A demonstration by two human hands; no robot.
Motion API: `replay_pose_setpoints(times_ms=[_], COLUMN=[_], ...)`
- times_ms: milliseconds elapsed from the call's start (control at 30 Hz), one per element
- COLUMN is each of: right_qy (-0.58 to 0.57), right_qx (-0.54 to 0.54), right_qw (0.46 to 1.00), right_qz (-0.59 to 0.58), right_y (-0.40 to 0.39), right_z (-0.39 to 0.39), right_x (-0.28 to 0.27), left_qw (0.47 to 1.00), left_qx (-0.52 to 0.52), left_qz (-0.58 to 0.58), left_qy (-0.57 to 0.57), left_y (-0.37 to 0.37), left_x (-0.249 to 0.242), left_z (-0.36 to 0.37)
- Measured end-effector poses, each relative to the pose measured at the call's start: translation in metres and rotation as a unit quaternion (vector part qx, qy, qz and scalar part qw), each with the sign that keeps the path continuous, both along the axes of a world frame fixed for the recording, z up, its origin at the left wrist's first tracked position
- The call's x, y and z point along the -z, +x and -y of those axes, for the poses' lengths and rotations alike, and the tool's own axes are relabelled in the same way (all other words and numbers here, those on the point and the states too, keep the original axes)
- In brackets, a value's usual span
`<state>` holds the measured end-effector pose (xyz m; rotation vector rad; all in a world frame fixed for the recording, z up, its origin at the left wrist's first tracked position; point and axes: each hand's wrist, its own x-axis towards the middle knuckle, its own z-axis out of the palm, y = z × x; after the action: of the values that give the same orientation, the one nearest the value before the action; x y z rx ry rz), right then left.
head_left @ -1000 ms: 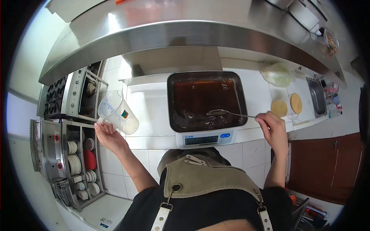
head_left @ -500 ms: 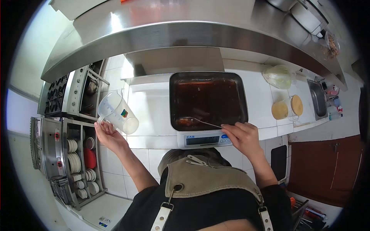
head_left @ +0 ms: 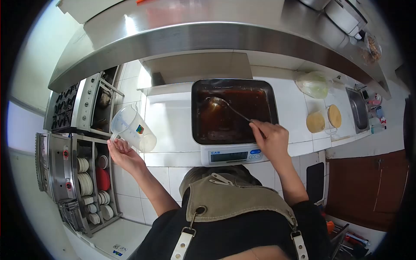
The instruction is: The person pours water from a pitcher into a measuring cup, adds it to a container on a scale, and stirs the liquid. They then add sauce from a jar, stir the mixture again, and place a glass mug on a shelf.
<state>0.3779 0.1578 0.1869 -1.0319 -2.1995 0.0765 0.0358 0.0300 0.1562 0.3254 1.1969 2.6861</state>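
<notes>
My left hand (head_left: 126, 155) is closed on the handle of a clear plastic measuring jug (head_left: 132, 129), held tilted left of the tray. A little cloudy residue shows at the jug's base. My right hand (head_left: 271, 138) pinches the end of a metal spoon (head_left: 236, 111). The spoon's bowl lies in dark reddish-brown liquid (head_left: 242, 125), toward the upper left of a deep dark tray (head_left: 276, 108). Under the tray is a white kitchen scale (head_left: 208, 159); its display is too dark to read.
A steel shelf (head_left: 199, 37) spans above the white tiled counter (head_left: 167, 117). On the right are a cabbage in plastic (head_left: 313, 84), a jar of yellowish contents (head_left: 315, 122), a round wooden lid (head_left: 334, 115) and a sink (head_left: 356, 110). Left stand a stove (head_left: 65, 106) and a rack of plates (head_left: 85, 183).
My right hand has moved the spoon from the tray's near left corner up toward its far left, stirring the liquid's surface. My left hand and the jug stay nearly still.
</notes>
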Motion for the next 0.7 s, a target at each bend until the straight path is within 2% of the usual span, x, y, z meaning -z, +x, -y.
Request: replay_pose_setpoints(times_ms=[333,400,433,500,700], right_qy=[-0.042,-0.157,-0.157,-0.273,-0.294], right_qx=[0.123,0.144,0.145,0.169,0.088], right_qw=[0.992,0.976,0.976,0.945,0.947], right_qz=[0.006,-0.05,-0.049,-0.055,-0.097], right_y=[0.053,0.067,0.072,0.079,0.056], right_z=[0.0,0.011,0.016,0.024,0.034], right_x=[-0.021,-0.029,-0.034,-0.04,-0.029], left_qw=[1.0,1.0,1.0,1.0,0.999], left_qx=[0.009,0.002,0.009,0.02,0.032], left_qz=[-0.002,-0.001,-0.003,-0.006,0.019], left_qy=[-0.004,-0.011,-0.009,-0.007,-0.013], left_y=[-0.002,0.0,0.0,-0.003,0.007], left_x=[0.003,0.002,0.002,0.004,0.002], left_z=[0.001,0.001,0.001,-0.001,-0.02])
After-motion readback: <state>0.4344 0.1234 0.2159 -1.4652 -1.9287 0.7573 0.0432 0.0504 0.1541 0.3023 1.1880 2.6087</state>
